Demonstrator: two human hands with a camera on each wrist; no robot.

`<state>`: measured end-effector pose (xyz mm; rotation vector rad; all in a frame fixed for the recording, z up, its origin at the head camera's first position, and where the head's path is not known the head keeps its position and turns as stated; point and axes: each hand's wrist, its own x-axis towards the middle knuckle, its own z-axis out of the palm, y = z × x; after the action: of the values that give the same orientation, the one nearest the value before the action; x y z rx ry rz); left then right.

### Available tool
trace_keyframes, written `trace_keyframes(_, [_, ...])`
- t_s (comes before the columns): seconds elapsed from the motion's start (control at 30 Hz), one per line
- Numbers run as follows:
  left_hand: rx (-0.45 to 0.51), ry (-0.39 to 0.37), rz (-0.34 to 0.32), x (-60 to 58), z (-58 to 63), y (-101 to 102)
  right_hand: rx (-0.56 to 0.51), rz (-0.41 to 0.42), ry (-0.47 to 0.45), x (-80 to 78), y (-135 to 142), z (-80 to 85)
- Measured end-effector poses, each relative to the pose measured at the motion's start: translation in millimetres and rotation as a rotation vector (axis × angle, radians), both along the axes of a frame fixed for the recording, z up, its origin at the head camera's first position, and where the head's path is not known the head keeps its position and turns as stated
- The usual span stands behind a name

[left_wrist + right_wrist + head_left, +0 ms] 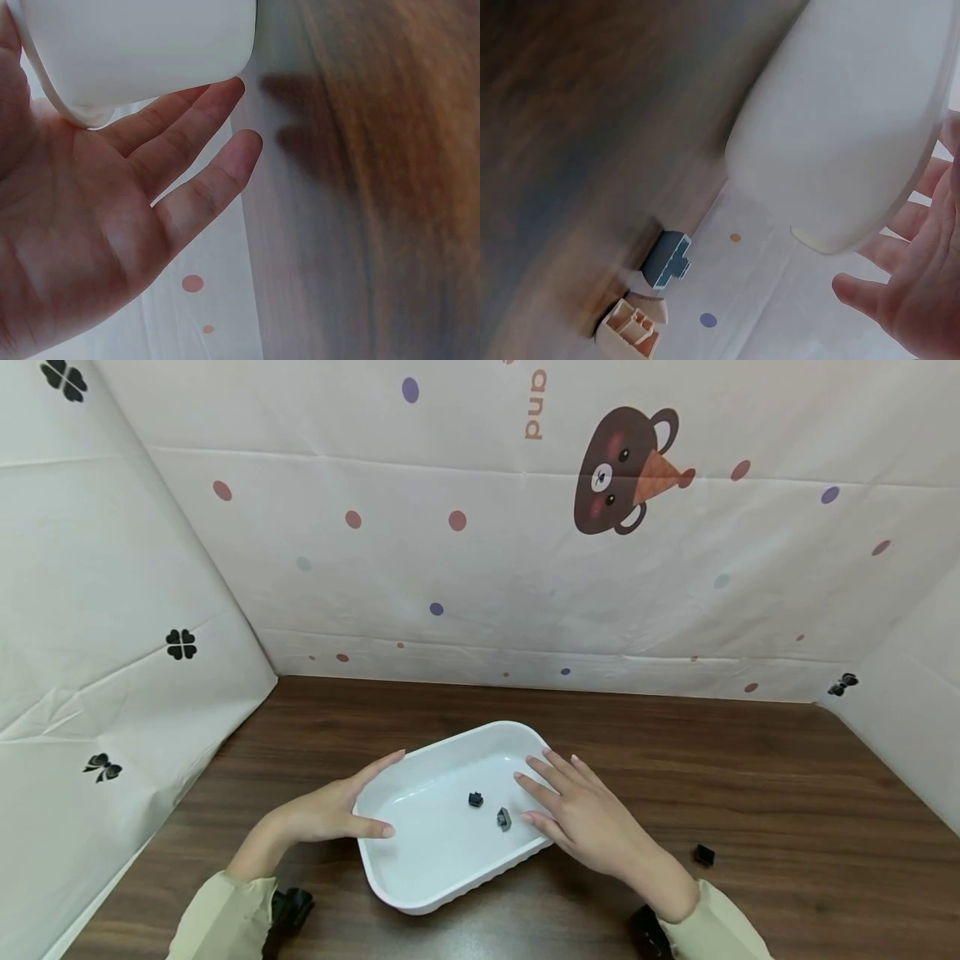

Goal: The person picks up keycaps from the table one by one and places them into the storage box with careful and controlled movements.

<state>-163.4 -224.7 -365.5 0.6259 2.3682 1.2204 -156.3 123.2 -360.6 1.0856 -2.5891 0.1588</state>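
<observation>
A white tray [427,852] with rounded corners stands tilted across the view on the brown table. Inside lie a small black piece [476,799] and a small grey piece [503,818], a little apart. My left hand [330,810] holds the tray's left end, thumb over the rim and inside it. In the left wrist view, other fingers [180,142] extend along the tray's outer side. My right hand [581,806] lies over the right end with spread, nearly straight fingers reaching over the rim. Its palm [922,300] shows outside the tray in the right wrist view.
A small black piece [703,855] lies on the table [795,793], right of my right hand. In the right wrist view, a dark blue-grey piece [660,259] and a cream piece [619,349] show near the table's edge. White printed cloth walls [375,560] enclose the back and sides.
</observation>
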Motion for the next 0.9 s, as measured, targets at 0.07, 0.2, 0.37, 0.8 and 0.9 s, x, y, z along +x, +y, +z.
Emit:
trace_keyframes(0.07, [0.003,-0.001,0.0,0.1,0.5,0,-0.003,-0.002,0.002,-0.6,2,1.1])
trace_keyframes(0.2, [0.0,-0.003,0.004,0.3,1.3,1,-0.015,-0.016,0.0,-1.7,8,3.2])
trace_keyframes(0.37, [-0.005,-0.002,0.003,0.2,1.8,1,-0.036,-0.048,-0.023,-2.8,18,5.3])
trace_keyframes(0.8, [-0.027,0.01,0.008,-0.1,-0.6,0,-0.064,-0.093,-0.032,-6.3,38,5.5])
trace_keyframes(0.9, [-0.023,0.012,0.003,-0.2,-0.2,0,-0.063,-0.107,-0.038,-7.2,43,5.9])
